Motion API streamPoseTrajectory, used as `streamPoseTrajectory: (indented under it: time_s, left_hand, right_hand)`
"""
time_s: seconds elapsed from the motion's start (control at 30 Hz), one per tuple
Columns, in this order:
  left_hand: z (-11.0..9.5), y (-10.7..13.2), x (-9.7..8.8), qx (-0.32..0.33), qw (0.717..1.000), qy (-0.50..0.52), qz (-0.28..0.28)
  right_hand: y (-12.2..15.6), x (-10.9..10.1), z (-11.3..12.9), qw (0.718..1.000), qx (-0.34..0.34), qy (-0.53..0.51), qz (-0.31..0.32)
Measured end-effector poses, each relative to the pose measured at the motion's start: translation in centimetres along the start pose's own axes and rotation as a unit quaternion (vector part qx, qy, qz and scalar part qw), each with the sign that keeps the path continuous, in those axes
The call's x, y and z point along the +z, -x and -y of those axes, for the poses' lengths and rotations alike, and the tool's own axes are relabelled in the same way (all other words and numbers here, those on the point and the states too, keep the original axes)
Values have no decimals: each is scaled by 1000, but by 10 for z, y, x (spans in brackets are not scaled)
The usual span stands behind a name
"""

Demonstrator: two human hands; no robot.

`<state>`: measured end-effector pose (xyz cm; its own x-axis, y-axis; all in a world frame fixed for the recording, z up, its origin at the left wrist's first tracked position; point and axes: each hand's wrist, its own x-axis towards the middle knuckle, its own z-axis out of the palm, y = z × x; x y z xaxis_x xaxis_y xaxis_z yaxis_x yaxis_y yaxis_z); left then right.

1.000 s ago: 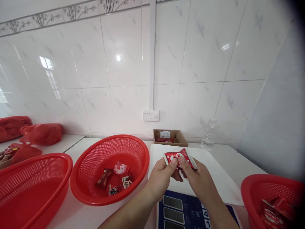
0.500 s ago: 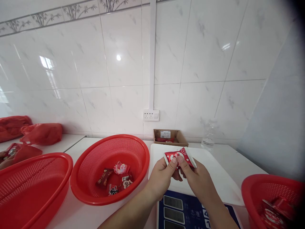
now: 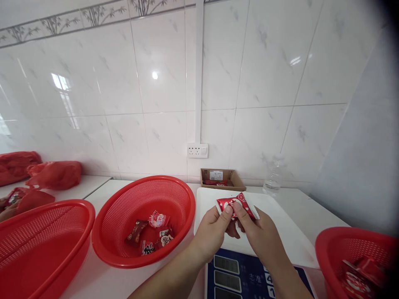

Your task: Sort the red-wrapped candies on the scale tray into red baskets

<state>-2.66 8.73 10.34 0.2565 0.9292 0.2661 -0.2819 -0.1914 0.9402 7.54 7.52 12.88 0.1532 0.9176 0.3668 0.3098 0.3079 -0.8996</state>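
Observation:
Both thumbs press on a red-and-white wrapped snack packet (image 3: 240, 201), held above the white pan of a weighing scale (image 3: 280, 216). My left hand (image 3: 212, 232) grips its left part, and my right hand (image 3: 257, 228) grips its right part. The fingers curl beneath the packet and are partly hidden. Below my wrists lies the scale's blue panel (image 3: 254, 278) with its grey displays. Left of my hands stands a red perforated basket (image 3: 115, 211) with several small wrapped snacks (image 3: 157, 220) on its bottom.
At the left edge is another red basket (image 3: 84, 216), with a co-worker's hand (image 3: 8, 211) behind it by red plastic bags (image 3: 54, 174). A third basket (image 3: 336, 236) holds packets at right. Behind the scale stand a cardboard box (image 3: 238, 180) and a clear plastic bottle (image 3: 273, 176).
The packet has shifted very slightly to the right in my hands and bends a little more under my thumbs. The baskets and scale stay put.

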Motion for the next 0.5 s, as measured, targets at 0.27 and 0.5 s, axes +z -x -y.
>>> streamPoseTrajectory:
  time_s: [0.27, 0.5]
  left_hand:
    - [1, 0, -1, 3, 1000, 1, -1]
    - [1, 0, -1, -9, 1000, 0, -9]
  right_hand:
    - [2, 1, 6, 1000, -2, -22, -1]
    - [1, 0, 4, 1000, 14, -19, 2]
